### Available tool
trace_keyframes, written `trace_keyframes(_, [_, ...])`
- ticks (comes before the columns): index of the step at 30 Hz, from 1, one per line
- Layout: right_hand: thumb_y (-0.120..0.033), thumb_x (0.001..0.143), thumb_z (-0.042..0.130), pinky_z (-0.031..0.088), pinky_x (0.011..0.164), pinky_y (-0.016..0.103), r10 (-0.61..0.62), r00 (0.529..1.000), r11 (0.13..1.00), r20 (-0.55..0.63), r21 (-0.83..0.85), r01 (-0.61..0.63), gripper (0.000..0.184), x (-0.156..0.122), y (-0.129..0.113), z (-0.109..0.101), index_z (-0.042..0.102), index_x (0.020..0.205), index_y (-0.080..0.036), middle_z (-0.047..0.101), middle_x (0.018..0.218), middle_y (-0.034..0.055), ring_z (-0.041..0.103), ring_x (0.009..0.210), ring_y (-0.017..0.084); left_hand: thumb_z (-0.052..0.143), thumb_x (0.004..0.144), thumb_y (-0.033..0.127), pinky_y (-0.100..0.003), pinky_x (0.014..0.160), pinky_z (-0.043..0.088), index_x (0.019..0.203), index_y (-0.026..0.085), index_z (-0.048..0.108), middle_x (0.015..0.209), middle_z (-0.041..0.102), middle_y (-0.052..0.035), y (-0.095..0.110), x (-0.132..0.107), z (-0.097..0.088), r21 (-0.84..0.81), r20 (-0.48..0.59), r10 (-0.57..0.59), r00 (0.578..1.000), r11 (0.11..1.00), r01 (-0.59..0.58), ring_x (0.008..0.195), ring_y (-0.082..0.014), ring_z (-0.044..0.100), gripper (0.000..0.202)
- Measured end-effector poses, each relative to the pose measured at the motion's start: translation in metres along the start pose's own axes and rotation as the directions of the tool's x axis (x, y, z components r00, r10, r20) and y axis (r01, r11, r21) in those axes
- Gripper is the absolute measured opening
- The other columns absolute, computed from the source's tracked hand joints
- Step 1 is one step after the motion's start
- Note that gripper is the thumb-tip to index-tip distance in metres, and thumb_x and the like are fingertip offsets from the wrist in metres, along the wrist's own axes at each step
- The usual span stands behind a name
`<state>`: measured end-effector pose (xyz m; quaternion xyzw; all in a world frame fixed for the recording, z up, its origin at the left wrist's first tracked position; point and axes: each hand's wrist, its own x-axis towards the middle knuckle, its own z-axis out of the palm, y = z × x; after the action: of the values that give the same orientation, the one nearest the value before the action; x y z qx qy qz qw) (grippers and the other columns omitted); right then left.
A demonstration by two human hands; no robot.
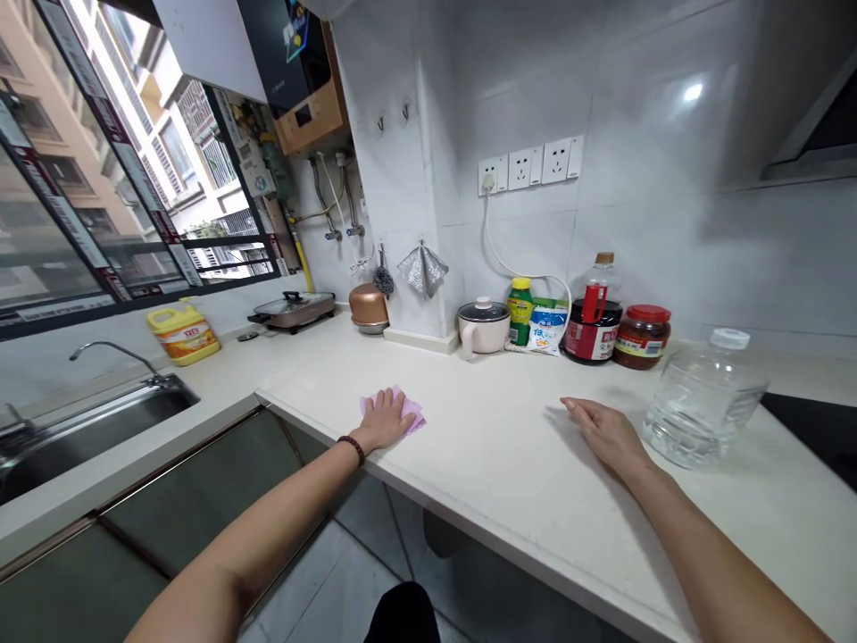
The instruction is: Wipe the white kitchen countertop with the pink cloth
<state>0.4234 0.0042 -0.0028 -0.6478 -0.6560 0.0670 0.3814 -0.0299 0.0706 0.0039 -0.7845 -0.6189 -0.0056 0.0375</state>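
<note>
My left hand lies flat, fingers spread, on a pink cloth near the front edge of the white countertop. The cloth shows around the fingers and beyond them; the part under the palm is hidden. A beaded bracelet circles that wrist. Farther right, my right hand is held low by the counter with its fingers stretched out to the left. Nothing shows in it. Just right of this hand stands a large clear plastic bottle with a white cap and clear liquid inside.
Along the back wall stand a pink electric pot, a yellow-capped green bottle, a blue-white packet, a dark sauce bottle and a red-lidded jar. Left are a sink, yellow jug and electric pan.
</note>
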Motion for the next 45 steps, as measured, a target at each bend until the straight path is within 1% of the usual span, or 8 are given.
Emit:
trace_keyframes(6, [-0.06,0.094,0.043,0.051,0.093,0.041,-0.039,0.999,0.999,-0.012,0.015,0.039,0.052,0.002,-0.006,0.007,0.075,0.114,-0.024,0.074,0.118,0.0049,0.068,0.108,0.029,0.02,0.095,0.066,-0.061,0.117,0.011,0.157,0.016,0.021,0.163,0.018,-0.0203,0.05,-0.031,-0.005,-0.037,0.054,0.162,0.985,0.986,-0.16,0.15,-0.0393,0.014,0.08])
trace_keyframes(13, [-0.06,0.094,0.043,0.051,0.095,0.041,-0.01,1.0,1.0,-0.002,0.013,0.01,0.052,0.0,-0.005,0.005,0.075,0.114,-0.024,0.073,0.119,0.0054,0.067,0.111,0.029,0.017,0.093,0.072,-0.062,0.118,0.006,0.159,0.016,0.016,0.165,0.01,-0.0196,0.121,-0.036,-0.009,-0.123,0.038,0.427,0.903,0.899,-0.42,0.151,-0.0404,0.005,0.086])
trace_keyframes(18, [-0.063,0.093,0.044,0.05,0.098,0.043,0.042,0.999,0.999,0.01,0.003,-0.042,0.055,-0.003,0.005,-0.005,0.074,0.115,-0.023,0.073,0.12,0.0068,0.066,0.112,0.031,0.017,0.092,0.074,-0.061,0.118,0.007,0.159,0.017,0.016,0.165,0.012,-0.0197,0.129,-0.028,-0.01,-0.15,0.009,0.475,0.88,0.87,-0.469,0.151,-0.04,0.007,0.088])
trace_keyframes(24, [-0.065,0.091,0.045,0.052,0.094,0.044,0.056,0.998,0.998,0.014,-0.002,-0.056,0.056,-0.003,0.01,-0.007,0.074,0.117,-0.025,0.074,0.118,0.0066,0.068,0.108,0.032,0.02,0.092,0.074,-0.06,0.118,0.009,0.158,0.019,0.019,0.165,0.013,-0.0182,0.076,-0.019,-0.005,-0.136,0.012,0.344,0.939,0.931,-0.339,0.151,-0.0394,0.01,0.085])
trace_keyframes(31, [-0.064,0.092,0.046,0.05,0.099,0.044,0.03,0.999,0.999,0.033,0.012,-0.031,0.053,-0.002,0.014,-0.002,0.073,0.118,-0.026,0.072,0.121,0.0063,0.067,0.11,0.031,0.02,0.093,0.07,-0.059,0.116,0.015,0.155,0.016,0.023,0.163,0.019,-0.0212,-0.046,0.0,0.002,-0.074,0.022,-0.033,0.999,0.997,0.034,0.15,-0.0388,0.015,0.082])
trace_keyframes(35, [-0.065,0.092,0.046,0.049,0.101,0.044,0.045,0.998,0.999,0.032,-0.005,-0.045,0.055,-0.001,0.02,-0.002,0.073,0.119,-0.027,0.072,0.121,0.0055,0.067,0.111,0.031,0.024,0.092,0.069,-0.062,0.11,0.024,0.149,0.017,0.035,0.158,0.03,-0.0226,-0.116,0.014,0.004,-0.044,0.003,-0.271,0.963,0.962,0.271,0.145,-0.0418,0.024,0.078])
trace_keyframes(38, [-0.065,0.092,0.045,0.05,0.1,0.043,0.041,0.998,0.999,0.043,0.003,-0.041,0.055,0.0,0.02,-0.002,0.072,0.121,-0.026,0.072,0.122,0.0056,0.067,0.111,0.03,0.024,0.09,0.07,-0.063,0.107,0.027,0.146,0.014,0.04,0.155,0.034,-0.0246,-0.148,0.024,0.005,-0.035,-0.001,-0.447,0.895,0.894,0.446,0.142,-0.0445,0.027,0.081])
trace_keyframes(45, [-0.061,0.094,0.043,0.051,0.096,0.041,0.02,0.999,1.0,0.049,-0.005,-0.019,0.051,0.003,-0.003,0.006,0.074,0.116,-0.027,0.072,0.122,0.0035,0.066,0.113,0.03,0.021,0.089,0.07,-0.061,0.105,0.029,0.144,0.011,0.042,0.152,0.037,-0.0275,-0.146,0.046,0.006,-0.03,-0.004,-0.597,0.802,0.802,0.597,0.139,-0.0453,0.033,0.084])
